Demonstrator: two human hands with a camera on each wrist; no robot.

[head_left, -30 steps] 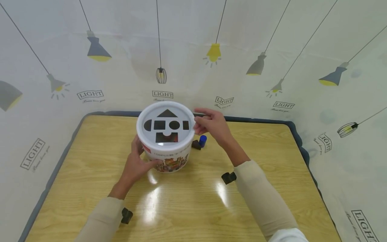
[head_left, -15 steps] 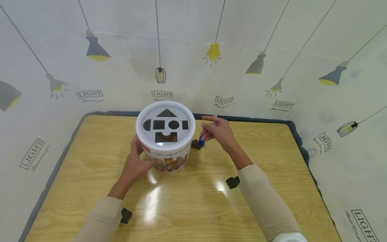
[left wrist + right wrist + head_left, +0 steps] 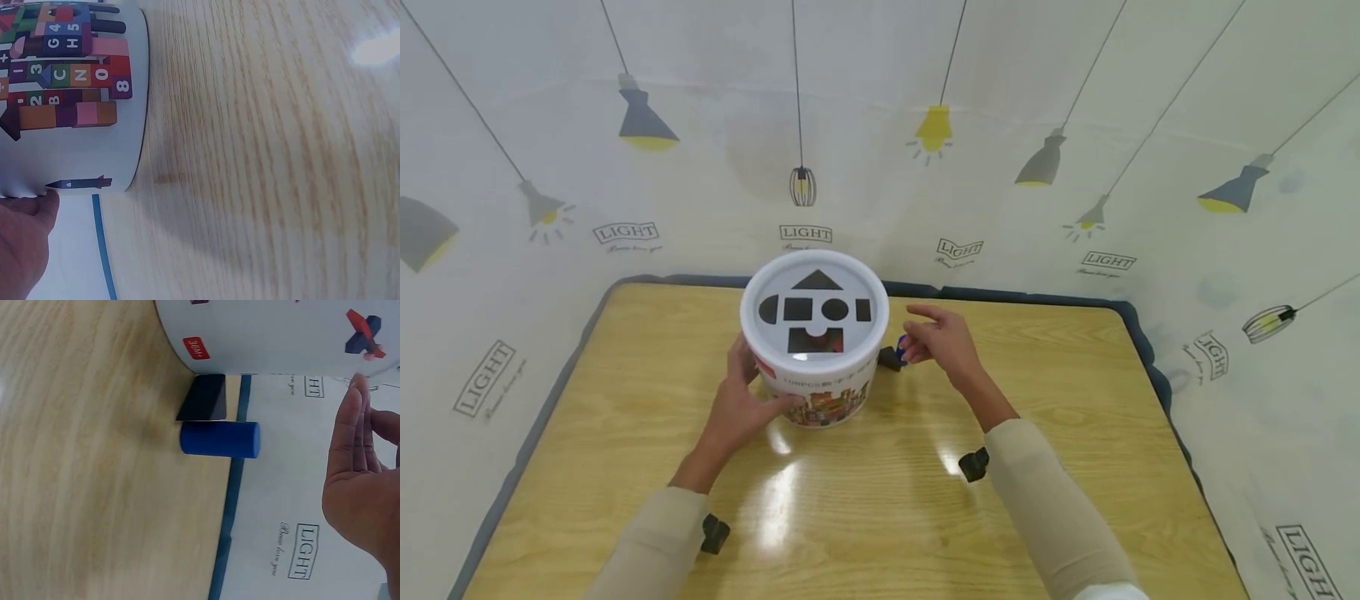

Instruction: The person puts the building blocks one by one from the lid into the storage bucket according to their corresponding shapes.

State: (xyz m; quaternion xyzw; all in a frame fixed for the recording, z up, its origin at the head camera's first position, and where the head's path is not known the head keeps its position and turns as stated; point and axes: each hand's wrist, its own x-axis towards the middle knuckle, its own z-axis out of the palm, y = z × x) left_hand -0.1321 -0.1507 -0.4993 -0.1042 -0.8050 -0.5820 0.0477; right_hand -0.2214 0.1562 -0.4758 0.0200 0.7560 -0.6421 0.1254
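A white plastic bucket (image 3: 820,379) with a shape-cutout lid (image 3: 815,312) stands upright on the table. My left hand (image 3: 741,412) grips its left side, thumb across the front; in the left wrist view, part of that hand (image 3: 25,240) touches the wall beside printed letter blocks. My right hand (image 3: 947,343) hovers right of the bucket, index finger extended, partly hiding a blue cylinder block (image 3: 901,350) in the head view. The right wrist view shows the cylinder (image 3: 220,439) standing next to a dark block (image 3: 206,398), apart from the right hand (image 3: 362,456), whose fingers are fairly straight.
The wooden table (image 3: 865,517) has a dark blue edge strip (image 3: 1015,297) along its back. Behind it hangs a pale wall covering (image 3: 865,125) printed with lamps. Dark wrist-worn devices sit near both sleeves, the right one (image 3: 973,465) and the left one (image 3: 715,533).
My right hand has left the lid's right rim and come down and slightly right, toward the blue cylinder. The left hand and bucket have stayed in place.
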